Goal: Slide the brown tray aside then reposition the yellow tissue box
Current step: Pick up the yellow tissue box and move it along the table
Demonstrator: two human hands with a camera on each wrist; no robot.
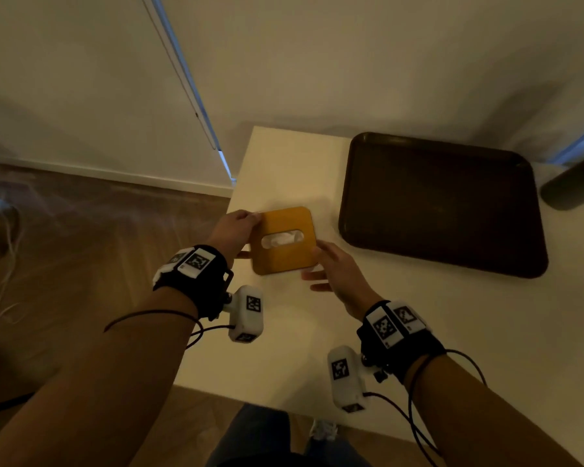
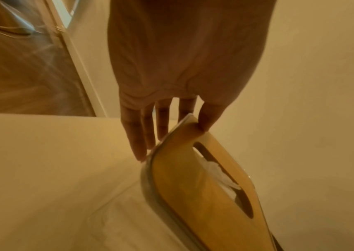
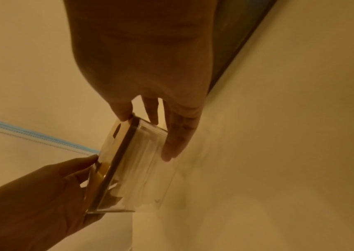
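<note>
Yellow tissue box (image 1: 285, 240) near the left edge of the white table (image 1: 284, 332), left hand (image 1: 231, 230) and right hand (image 1: 338, 271) gripping opposite sides, thumbs on its lid, brown tray (image 1: 442, 203) apart to the right

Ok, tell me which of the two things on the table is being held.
The yellow tissue box, held between left hand and right hand. The brown tray lies untouched beside it.

Both forearms reaching forward with black wrist straps, left hand (image 1: 234, 230) gripping the tissue box (image 1: 285, 241) at its left edge, right hand (image 1: 334, 267) clasping its right side, fingers (image 3: 176, 135) extended
</note>
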